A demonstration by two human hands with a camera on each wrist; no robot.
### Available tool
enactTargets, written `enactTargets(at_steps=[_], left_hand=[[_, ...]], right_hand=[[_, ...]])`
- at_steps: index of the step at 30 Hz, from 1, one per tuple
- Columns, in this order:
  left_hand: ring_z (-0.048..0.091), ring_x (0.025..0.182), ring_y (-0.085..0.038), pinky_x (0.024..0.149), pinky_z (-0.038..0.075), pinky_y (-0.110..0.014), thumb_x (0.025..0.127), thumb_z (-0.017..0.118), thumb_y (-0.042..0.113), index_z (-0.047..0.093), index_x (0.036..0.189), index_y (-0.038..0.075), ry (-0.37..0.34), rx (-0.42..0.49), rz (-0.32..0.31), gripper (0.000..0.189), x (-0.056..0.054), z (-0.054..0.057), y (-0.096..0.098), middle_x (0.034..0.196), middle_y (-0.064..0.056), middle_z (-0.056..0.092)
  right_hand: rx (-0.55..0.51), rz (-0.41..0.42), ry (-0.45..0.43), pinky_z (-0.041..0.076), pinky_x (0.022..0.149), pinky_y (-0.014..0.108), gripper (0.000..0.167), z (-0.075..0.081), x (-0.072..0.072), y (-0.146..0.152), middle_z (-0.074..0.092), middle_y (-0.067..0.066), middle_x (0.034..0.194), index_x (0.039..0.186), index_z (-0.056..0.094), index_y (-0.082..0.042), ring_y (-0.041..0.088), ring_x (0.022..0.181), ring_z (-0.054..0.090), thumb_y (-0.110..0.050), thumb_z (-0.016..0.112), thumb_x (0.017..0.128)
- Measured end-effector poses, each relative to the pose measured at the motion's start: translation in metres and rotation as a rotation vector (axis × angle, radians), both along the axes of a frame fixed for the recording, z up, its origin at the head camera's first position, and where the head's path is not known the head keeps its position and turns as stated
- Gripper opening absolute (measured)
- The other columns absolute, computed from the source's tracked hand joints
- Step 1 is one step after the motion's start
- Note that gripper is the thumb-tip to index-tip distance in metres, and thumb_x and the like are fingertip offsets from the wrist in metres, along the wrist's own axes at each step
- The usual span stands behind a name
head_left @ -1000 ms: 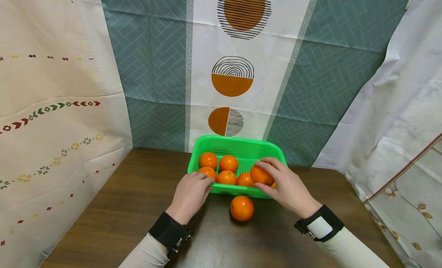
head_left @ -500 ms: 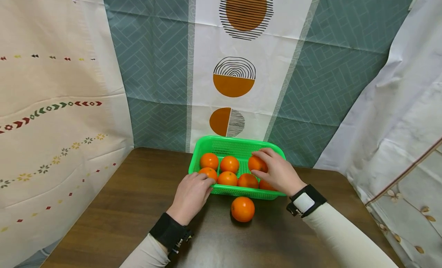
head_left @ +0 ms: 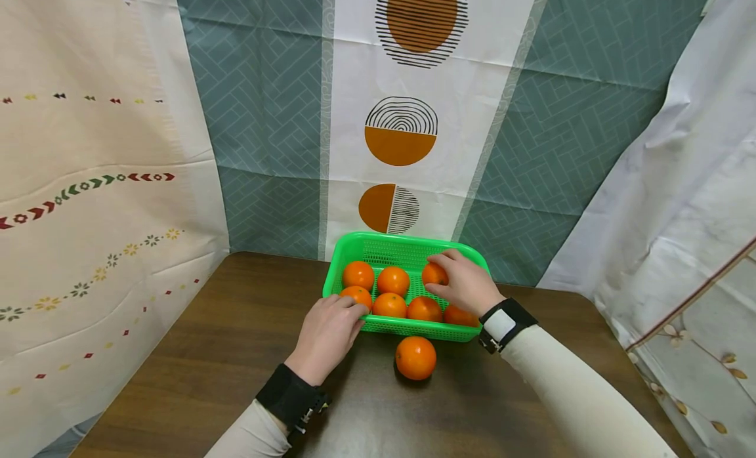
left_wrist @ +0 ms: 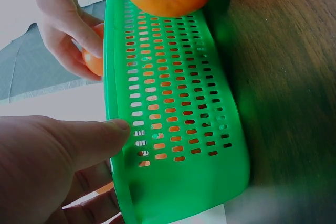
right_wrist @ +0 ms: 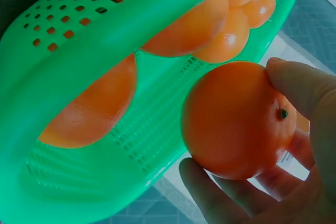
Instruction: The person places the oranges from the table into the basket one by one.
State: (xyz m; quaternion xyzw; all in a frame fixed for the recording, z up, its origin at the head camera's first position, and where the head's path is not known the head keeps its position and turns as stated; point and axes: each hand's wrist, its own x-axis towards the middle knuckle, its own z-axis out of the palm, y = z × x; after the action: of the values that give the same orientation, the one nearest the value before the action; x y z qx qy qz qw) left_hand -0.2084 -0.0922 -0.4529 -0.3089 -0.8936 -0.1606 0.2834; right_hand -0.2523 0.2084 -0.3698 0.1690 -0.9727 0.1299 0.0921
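A green perforated plastic basket (head_left: 407,247) stands on the table with several oranges inside. My right hand (head_left: 463,282) holds an orange (right_wrist: 236,121) over the basket's right part, thumb on one side and fingers curled around the other. My left hand (head_left: 331,330) grips the basket's front left rim; in the left wrist view its thumb (left_wrist: 100,137) presses the outer wall while the fingers reach inside. One loose orange (head_left: 416,358) lies on the table just in front of the basket. Near the front wall inside, another orange (head_left: 461,315) sits partly behind the right wrist.
The brown wooden table (head_left: 195,353) reaches back to a hanging teal and white cloth (head_left: 272,117) behind the basket. A cream patterned cloth (head_left: 106,215) hangs at the left and a pale one (head_left: 679,215) at the right.
My right hand has moved the orange from above the front right corner back and slightly left over the basket. The front right orange is now more visible. My left hand has stayed on the rim.
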Motion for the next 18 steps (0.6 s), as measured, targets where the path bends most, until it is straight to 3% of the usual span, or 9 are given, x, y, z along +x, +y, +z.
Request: enactTargets(at_steps=[9, 18], left_hand=[[0.065, 0.088, -0.025, 0.079, 0.056, -0.040, 0.091, 0.093, 0.016, 0.082, 0.103, 0.017, -0.009, -0.005, 0.002, 0.016, 0.000, 0.000, 0.000, 0.096, 0.001, 0.073], [0.065, 0.088, -0.025, 0.080, 0.056, -0.040, 0.091, 0.094, 0.016, 0.081, 0.102, 0.017, -0.016, -0.003, 0.004, 0.016, 0.000, 0.001, 0.000, 0.096, 0.002, 0.073]], right_hand=[[0.040, -0.047, -0.086, 0.061, 0.090, 0.052, 0.059, -0.003, -0.011, -0.001, 0.062, 0.020, 0.143, 0.150, 0.066, -0.008, 0.035, 0.105, 0.068, -0.033, 0.084, 0.100], [0.040, -0.046, -0.111, 0.061, 0.090, 0.050, 0.059, -0.005, -0.019, -0.004, 0.062, 0.022, 0.143, 0.149, 0.066, -0.006, 0.034, 0.103, 0.068, -0.033, 0.084, 0.100]])
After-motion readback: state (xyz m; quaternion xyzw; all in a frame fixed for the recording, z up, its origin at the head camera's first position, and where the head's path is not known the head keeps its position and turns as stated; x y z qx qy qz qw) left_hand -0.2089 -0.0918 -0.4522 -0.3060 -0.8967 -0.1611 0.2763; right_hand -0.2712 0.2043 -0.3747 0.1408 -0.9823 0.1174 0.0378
